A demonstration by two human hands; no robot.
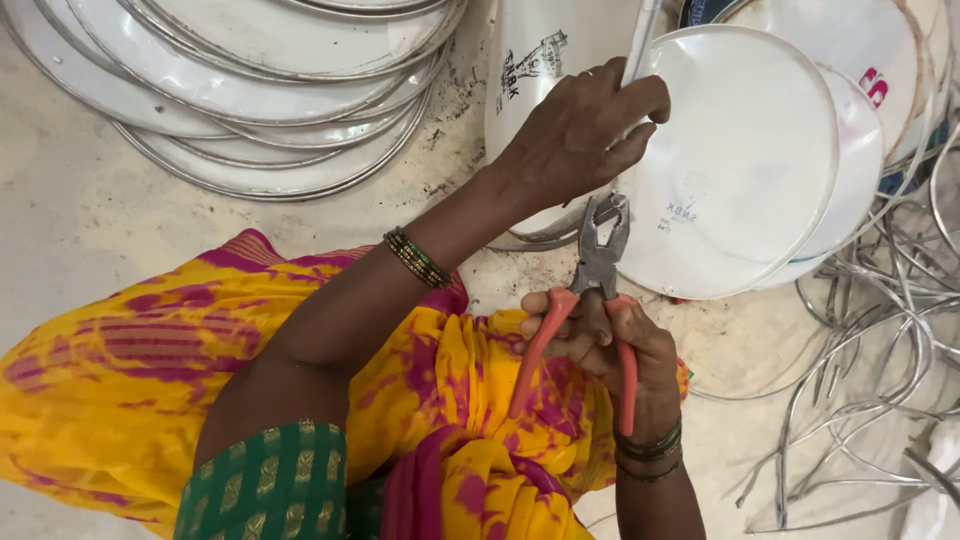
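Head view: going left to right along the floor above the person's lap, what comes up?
Stack of hooped white discs → left hand → pliers → round white disc → tangle of bent metal hoops.

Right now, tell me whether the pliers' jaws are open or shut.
Open. The pliers, held by their orange handles in the right hand, show a gap between the jaw tips at the rim of the white disc the left hand steadies.

Yellow and magenta printed garment, green patterned short sleeve, beaded green bangles on both wrists
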